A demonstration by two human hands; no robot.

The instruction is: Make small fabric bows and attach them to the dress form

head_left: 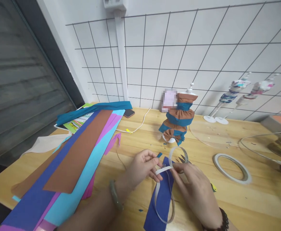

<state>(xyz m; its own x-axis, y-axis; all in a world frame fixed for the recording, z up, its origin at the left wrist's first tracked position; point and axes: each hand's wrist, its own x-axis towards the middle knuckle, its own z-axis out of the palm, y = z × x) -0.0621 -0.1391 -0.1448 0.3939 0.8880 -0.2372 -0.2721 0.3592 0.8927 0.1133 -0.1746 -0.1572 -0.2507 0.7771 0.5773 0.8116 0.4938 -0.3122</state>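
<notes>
My right hand [194, 184] grips a narrow roll of white tape [171, 155], which stands upright above the table. Between my two hands runs a pale strip of tape [163, 170], pinched in the fingers of my left hand [142, 165]. A small teal scrap [159, 155] shows at my left fingertips. Below, a long thin loop of strip [173, 205] hangs over a dark blue piece of crepe-like material [152, 211] lying flat. Dark pointed blades [181, 159], perhaps scissors, are partly hidden behind the roll and my right hand.
Long brown [80, 154], blue and pink strips cover the table's left side. A small dress form [180, 117] in brown and teal ruffles stands ahead. Another tape roll [247, 177] lies right. Two small stands [209, 119] lean near the wall. A phone [129, 113] lies behind.
</notes>
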